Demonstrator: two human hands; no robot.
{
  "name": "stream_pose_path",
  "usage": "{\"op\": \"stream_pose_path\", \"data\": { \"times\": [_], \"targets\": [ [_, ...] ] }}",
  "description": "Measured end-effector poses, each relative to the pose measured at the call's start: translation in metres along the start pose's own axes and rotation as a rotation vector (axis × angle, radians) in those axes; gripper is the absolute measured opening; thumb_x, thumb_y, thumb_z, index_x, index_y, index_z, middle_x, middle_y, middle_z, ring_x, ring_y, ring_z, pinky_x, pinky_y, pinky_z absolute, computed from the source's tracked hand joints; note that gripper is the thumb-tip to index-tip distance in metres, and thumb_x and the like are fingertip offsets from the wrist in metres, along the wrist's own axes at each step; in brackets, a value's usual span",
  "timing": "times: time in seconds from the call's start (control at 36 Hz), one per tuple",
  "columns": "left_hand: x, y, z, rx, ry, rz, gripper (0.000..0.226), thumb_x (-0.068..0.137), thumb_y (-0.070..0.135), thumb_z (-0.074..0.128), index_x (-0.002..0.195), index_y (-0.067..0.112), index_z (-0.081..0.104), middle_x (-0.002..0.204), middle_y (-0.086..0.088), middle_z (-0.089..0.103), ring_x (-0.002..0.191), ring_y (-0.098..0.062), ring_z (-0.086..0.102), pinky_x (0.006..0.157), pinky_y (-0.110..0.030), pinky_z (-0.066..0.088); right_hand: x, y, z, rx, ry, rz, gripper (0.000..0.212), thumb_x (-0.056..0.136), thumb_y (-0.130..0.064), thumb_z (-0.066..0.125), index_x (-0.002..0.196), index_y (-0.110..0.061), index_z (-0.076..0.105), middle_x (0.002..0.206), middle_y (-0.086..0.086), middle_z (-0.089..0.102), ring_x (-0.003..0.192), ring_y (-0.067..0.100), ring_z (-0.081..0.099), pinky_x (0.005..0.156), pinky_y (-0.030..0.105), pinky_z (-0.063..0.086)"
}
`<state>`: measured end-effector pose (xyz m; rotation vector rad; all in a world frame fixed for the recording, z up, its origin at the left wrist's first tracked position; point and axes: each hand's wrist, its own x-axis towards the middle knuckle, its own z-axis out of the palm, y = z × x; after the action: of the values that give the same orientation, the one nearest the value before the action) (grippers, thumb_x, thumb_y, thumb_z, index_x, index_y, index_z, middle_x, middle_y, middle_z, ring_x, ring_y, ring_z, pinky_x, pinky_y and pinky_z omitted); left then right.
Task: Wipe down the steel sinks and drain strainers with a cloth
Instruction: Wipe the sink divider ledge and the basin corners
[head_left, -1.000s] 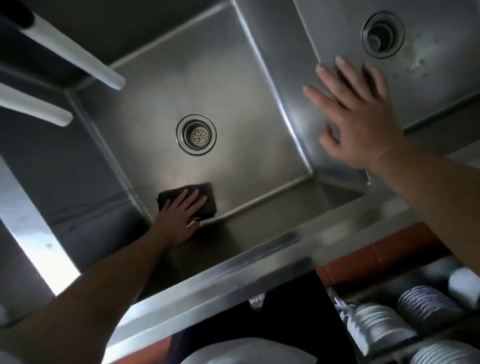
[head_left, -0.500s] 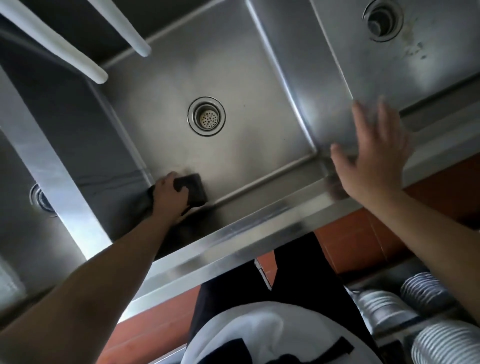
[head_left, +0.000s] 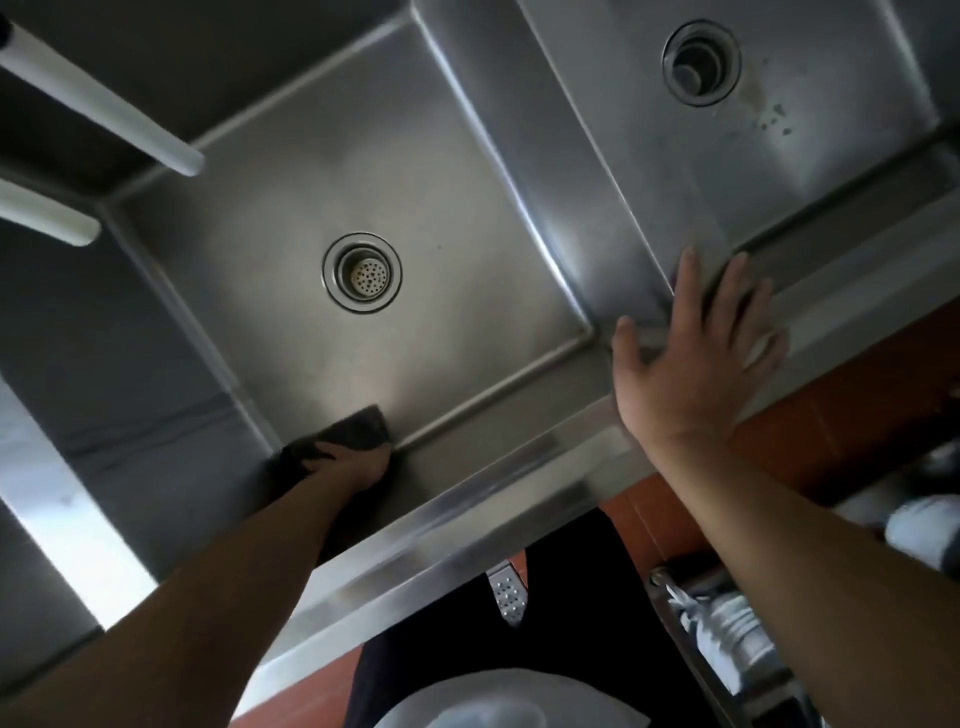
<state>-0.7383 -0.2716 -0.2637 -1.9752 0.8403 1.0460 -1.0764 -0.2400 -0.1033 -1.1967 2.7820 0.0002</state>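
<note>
I look down into a steel sink (head_left: 467, 208) with a round perforated drain strainer (head_left: 362, 272) in the middle of its floor. My left hand (head_left: 358, 462) presses a dark cloth (head_left: 353, 428) into the sink's near left corner, fingers spread over it. My right hand (head_left: 696, 353) lies flat with fingers spread on the front rim, where the divider to the right-hand sink (head_left: 805, 119) meets it. That sink has an open drain (head_left: 701, 62) and some dark specks near it.
Two white faucet spouts (head_left: 104, 111) reach in from the upper left. The steel front rim (head_left: 467, 525) runs diagonally across the view. Stacked white plates (head_left: 732, 629) sit on a shelf at lower right, over an orange tiled floor (head_left: 857, 410).
My left hand slid the cloth rightward along the near edge of the sink floor. My right hand stayed flat at the divider and rim.
</note>
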Motion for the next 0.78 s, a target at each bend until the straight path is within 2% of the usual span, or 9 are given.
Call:
{"op": "stream_pose_path", "data": {
  "times": [0.11, 0.17, 0.22, 0.33, 0.42, 0.53, 0.56, 0.64, 0.78],
  "targets": [
    [-0.001, 0.006, 0.004, -0.015, -0.132, 0.033, 0.116, 0.078, 0.079, 0.057, 0.156, 0.000, 0.021, 0.162, -0.021, 0.021, 0.145, -0.039, 0.031, 0.120, -0.043, 0.027, 0.000, 0.000, -0.001, 0.009, 0.014, 0.011, 0.078, 0.090, -0.058, 0.042, 0.158, -0.032, 0.015, 0.165, 0.012, 0.018, 0.151, 0.038, 0.015, 0.115, 0.066, 0.014],
    [0.000, 0.013, 0.001, -0.069, -0.210, 0.085, 0.092, 0.084, 0.072, 0.057, 0.142, 0.001, 0.049, 0.145, -0.019, 0.050, 0.122, -0.034, 0.056, 0.105, -0.038, 0.045, 0.000, -0.001, -0.002, 0.020, 0.010, 0.017, 0.078, 0.090, -0.057, 0.045, 0.158, -0.032, 0.016, 0.165, 0.012, 0.018, 0.151, 0.037, 0.014, 0.116, 0.065, 0.014],
    [-0.006, 0.020, -0.002, -0.097, -0.259, 0.127, 0.082, 0.085, 0.070, 0.057, 0.133, 0.003, 0.059, 0.128, -0.016, 0.063, 0.105, -0.030, 0.063, 0.095, -0.034, 0.049, 0.000, -0.002, -0.004, 0.035, -0.002, 0.023, 0.079, 0.090, -0.056, 0.047, 0.158, -0.033, 0.016, 0.165, 0.011, 0.017, 0.152, 0.036, 0.012, 0.117, 0.064, 0.012],
    [-0.040, 0.050, 0.007, -0.029, -0.281, 0.246, 0.095, 0.086, 0.070, 0.055, 0.155, 0.010, 0.030, 0.150, -0.020, 0.044, 0.135, -0.036, 0.045, 0.117, -0.041, 0.032, 0.000, -0.003, -0.008, 0.040, -0.030, 0.027, 0.078, 0.090, -0.054, 0.048, 0.158, -0.032, 0.017, 0.166, 0.011, 0.016, 0.152, 0.037, 0.011, 0.118, 0.063, 0.008],
    [-0.075, 0.091, 0.013, -0.052, -0.373, 0.433, 0.075, 0.098, 0.049, 0.053, 0.158, 0.015, 0.022, 0.159, -0.018, 0.031, 0.145, -0.032, 0.033, 0.121, -0.039, 0.026, 0.000, -0.003, -0.010, 0.041, -0.036, 0.026, 0.079, 0.089, -0.053, 0.049, 0.158, -0.032, 0.018, 0.166, 0.010, 0.016, 0.152, 0.037, 0.011, 0.118, 0.063, 0.008],
    [-0.118, 0.152, 0.012, -0.013, -0.519, 0.680, 0.049, 0.107, 0.021, 0.041, 0.152, 0.003, 0.033, 0.154, -0.009, 0.034, 0.145, -0.022, 0.029, 0.112, -0.009, 0.018, 0.001, -0.002, -0.006, 0.034, 0.008, 0.021, 0.080, 0.087, -0.054, 0.051, 0.158, -0.031, 0.022, 0.165, 0.011, 0.019, 0.151, 0.038, 0.014, 0.117, 0.064, 0.011],
    [-0.126, 0.166, 0.011, 0.007, -0.529, 0.728, 0.048, 0.108, 0.022, 0.039, 0.151, 0.002, 0.034, 0.156, -0.011, 0.034, 0.146, -0.024, 0.028, 0.113, -0.010, 0.016, 0.001, -0.001, -0.005, 0.029, 0.019, 0.020, 0.081, 0.086, -0.055, 0.052, 0.157, -0.031, 0.022, 0.165, 0.010, 0.020, 0.151, 0.038, 0.015, 0.117, 0.064, 0.011],
    [-0.147, 0.207, 0.010, 0.020, -0.561, 0.824, 0.049, 0.106, 0.031, 0.043, 0.149, 0.008, 0.043, 0.158, -0.011, 0.037, 0.147, -0.024, 0.031, 0.123, -0.036, 0.022, 0.000, 0.000, -0.001, 0.015, 0.031, 0.016, 0.083, 0.085, -0.058, 0.050, 0.158, -0.032, 0.019, 0.165, 0.010, 0.019, 0.151, 0.038, 0.014, 0.117, 0.064, 0.011],
    [-0.147, 0.257, 0.010, 0.282, -0.516, 0.953, 0.039, 0.107, 0.020, 0.040, 0.144, 0.012, 0.051, 0.148, -0.008, 0.051, 0.140, -0.023, 0.043, 0.119, -0.034, 0.025, 0.001, -0.001, 0.000, 0.021, 0.029, 0.029, 0.086, 0.082, -0.060, 0.051, 0.158, -0.034, 0.019, 0.165, 0.009, 0.019, 0.151, 0.038, 0.015, 0.117, 0.064, 0.010]
  ]
}}
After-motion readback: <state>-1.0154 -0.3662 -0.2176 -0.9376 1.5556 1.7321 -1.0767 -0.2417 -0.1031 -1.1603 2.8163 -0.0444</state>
